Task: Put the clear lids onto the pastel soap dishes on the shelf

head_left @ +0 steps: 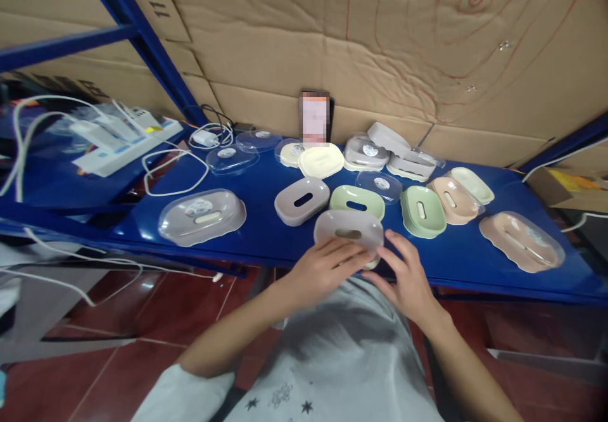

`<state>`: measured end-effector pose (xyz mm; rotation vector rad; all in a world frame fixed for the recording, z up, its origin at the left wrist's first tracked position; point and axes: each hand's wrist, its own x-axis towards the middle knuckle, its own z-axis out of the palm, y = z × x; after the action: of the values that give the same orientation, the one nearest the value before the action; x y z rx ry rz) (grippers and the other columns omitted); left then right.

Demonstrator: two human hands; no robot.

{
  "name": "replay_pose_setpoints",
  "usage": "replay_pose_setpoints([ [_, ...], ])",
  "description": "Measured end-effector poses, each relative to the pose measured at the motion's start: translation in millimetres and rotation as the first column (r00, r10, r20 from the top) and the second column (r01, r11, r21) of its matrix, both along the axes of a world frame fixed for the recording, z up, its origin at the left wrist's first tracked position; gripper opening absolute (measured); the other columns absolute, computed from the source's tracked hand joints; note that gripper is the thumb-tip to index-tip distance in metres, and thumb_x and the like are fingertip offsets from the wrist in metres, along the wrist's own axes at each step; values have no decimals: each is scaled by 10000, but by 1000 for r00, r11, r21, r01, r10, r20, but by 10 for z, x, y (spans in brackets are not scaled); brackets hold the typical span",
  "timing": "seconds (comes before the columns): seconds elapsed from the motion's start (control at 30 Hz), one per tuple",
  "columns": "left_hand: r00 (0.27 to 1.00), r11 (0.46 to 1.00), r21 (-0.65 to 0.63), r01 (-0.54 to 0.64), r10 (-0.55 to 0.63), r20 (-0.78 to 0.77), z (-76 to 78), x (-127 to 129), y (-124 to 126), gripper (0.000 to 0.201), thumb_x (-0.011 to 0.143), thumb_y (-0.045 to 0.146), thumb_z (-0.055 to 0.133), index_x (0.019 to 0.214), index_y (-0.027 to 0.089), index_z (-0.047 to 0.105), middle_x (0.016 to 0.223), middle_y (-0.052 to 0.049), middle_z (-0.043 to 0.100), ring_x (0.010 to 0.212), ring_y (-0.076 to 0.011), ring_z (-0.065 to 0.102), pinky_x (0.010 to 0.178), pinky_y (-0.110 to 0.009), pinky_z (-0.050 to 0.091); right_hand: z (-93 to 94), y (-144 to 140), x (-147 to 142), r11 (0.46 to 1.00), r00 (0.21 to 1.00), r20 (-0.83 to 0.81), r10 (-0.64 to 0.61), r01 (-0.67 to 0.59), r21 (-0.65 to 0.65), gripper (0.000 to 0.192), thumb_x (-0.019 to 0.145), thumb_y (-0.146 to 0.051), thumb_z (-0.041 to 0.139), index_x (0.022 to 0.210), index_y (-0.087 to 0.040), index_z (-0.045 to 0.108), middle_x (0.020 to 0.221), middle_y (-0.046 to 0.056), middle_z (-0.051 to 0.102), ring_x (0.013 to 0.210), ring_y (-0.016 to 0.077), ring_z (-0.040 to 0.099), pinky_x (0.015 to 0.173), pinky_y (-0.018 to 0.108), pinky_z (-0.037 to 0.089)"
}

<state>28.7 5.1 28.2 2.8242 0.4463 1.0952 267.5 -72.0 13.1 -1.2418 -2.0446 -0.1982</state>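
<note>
Left hand (325, 270): fingers closed on near side of grey dish (349, 222), its far rim beyond fingertips. Right hand (409, 276): fingers spread at dish's right end; grip unclear. Green dish (339, 199) sat just beyond fingers.

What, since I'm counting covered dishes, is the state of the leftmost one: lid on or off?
On: a clear lid domes over the gray dish, with a round sticker on top.
</note>
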Motion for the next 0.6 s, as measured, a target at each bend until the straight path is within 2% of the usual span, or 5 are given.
replay_pose_setpoints([
  [0.13,993,996,57,62,-56,-99,-13,83,-48,341,1112,142,511,1391,250,675,1383,-35,762,1354,-189,676,1245,-422,500,2,-32,176,993,992,95,85,-76,-93,533,1031,-189,708,1539,-214,548,1432,153,704,1433,321,599,1162,532,531],
  [0.27,995,997,54,-53,57,-86,-92,-80,40,307,1077,277,662,1383,251,670,1416,-73,741,1355,-237,671,1295,-524,417,-25,-16,211,988,991,43,126,-122,-93,483,1015,-196,739,1479,-185,602,1378,142,738,1390,300,630,1167,509,530],
  [0.33,992,996,28,-90,92,-85,-143,-190,135,317,1057,347,706,1354,240,677,1411,-99,735,1349,-265,675,1270,-549,436,-29,8,151,988,991,52,125,-120,-95,444,1025,-194,724,1457,-180,622,1372,140,741,1372,296,640,1161,502,533],
  [0.43,994,996,-45,-79,75,-81,-198,-297,259,302,1039,361,730,1299,214,686,1368,-123,734,1346,-284,668,1177,-502,535,-16,63,22,987,990,72,121,-113,-114,405,1052,-199,681,1453,-174,630,1368,142,741,1350,291,651,1143,497,542],
  [0.6,996,991,-115,-69,62,-60,-229,-315,314,235,1028,339,742,1224,215,703,1305,-106,744,1308,-286,669,1104,-474,582,-53,128,-83,984,989,81,123,-111,-139,404,1069,-280,675,1467,-216,644,1390,126,741,1359,287,652,1139,515,547],
])
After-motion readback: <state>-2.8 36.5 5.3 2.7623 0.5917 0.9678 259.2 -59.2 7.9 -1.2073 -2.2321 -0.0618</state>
